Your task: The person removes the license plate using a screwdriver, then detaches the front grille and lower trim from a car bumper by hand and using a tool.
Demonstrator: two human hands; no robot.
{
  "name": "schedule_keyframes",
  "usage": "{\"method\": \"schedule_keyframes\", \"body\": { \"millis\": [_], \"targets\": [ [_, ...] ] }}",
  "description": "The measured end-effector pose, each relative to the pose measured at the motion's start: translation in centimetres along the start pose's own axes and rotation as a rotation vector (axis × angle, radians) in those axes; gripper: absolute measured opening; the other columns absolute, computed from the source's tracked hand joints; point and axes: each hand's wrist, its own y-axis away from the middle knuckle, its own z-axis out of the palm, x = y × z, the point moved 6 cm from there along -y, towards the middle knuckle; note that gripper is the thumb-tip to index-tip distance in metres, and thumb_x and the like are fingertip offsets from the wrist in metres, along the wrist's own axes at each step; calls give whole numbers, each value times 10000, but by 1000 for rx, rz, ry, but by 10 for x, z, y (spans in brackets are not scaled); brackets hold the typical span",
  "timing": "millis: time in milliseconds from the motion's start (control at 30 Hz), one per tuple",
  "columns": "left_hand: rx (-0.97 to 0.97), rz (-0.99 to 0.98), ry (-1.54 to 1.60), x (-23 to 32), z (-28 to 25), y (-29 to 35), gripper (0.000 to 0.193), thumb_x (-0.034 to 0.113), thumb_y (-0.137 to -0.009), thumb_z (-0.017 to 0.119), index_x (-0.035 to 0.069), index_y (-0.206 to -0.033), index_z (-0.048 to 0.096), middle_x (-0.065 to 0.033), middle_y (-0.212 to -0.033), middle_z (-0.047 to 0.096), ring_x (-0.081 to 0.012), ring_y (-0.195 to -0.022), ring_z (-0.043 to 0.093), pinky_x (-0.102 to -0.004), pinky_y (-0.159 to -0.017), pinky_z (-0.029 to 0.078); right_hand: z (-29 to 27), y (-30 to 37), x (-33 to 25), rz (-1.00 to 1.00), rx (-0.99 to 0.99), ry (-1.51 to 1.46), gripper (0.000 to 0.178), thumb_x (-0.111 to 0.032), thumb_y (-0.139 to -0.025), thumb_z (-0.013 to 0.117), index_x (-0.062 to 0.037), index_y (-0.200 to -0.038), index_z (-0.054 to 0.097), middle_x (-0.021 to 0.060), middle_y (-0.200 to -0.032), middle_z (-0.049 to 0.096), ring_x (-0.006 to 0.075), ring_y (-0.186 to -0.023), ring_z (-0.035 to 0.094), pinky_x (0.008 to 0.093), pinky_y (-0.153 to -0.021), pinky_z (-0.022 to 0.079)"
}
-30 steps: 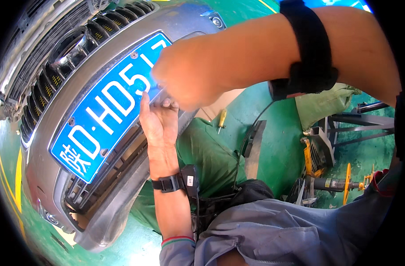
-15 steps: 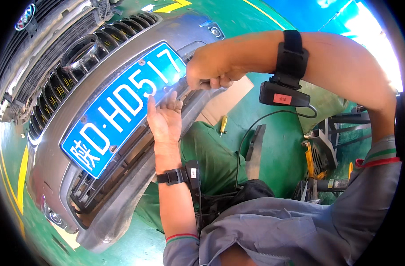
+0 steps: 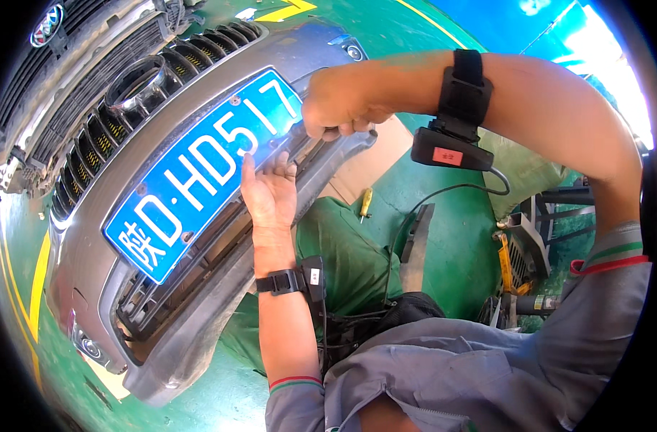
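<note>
One rectangular blue plate with white characters [image 3: 199,180] lies against curved grey bumper [image 3: 80,277]. Your left grip [image 3: 271,194] released, palm up at lower edge; right grip [image 3: 339,104] curled, can't tell what's inside. Support plate evenly, avoid flexing.

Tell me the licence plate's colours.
The licence plate is blue with white characters, clearest in the head view.

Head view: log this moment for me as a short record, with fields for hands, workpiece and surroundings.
Left hand: palm up, open, at the plate's lower edge
Right hand: curled by the plate's right end; contents hidden
Workpiece: blue plate against grey bumper
Floor: green, with yellow-handled tool
</note>
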Motion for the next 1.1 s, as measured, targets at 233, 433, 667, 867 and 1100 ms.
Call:
{"method": "schedule_keyframes", "body": {
  "millis": [233,433,667,867,1100],
  "targets": [
    [-22,27,-8,-2,3,-2,343,398,-1041,511,111,-1224,547,-60,-1102,628,-195,-854,599,-352,-753,465,33,19,-11,-610,303,1484,162,-135,-832,656,-97,-957,753,118,-888,738,317,-837,733,438,-683,601],
    [-50,36,-3,2,4,-1,302,364,-1046,512,138,-1243,551,-62,-1131,649,-181,-814,607,-344,-721,480,-6,6,-18,-313,203,533,186,-191,-780,664,-28,-861,702,149,-752,689,312,-684,702,437,-557,567],
    [-54,60,-45,2,5,-6,359,407,-1034,515,70,-1152,557,-54,-968,618,-198,-831,581,-347,-762,446,25,17,-22,-786,461,1399,136,-161,-726,693,-48,-801,708,127,-706,659,270,-647,689,410,-529,552],
    [1,43,-18,-2,5,-1,364,417,-1033,518,78,-1162,552,-47,-968,609,-202,-830,575,-349,-775,435,-8,-5,-22,-496,172,685,173,-140,-755,686,4,-852,692,153,-741,669,318,-677,701,427,-537,556],
    [-37,54,-33,-1,9,-3,344,411,-1034,520,95,-1165,555,-47,-1015,600,-191,-850,566,-344,-773,442,38,21,-20,-752,378,1435,235,-172,-789,693,22,-912,643,159,-775,681,315,-647,704,432,-528,571]
  ]
}}
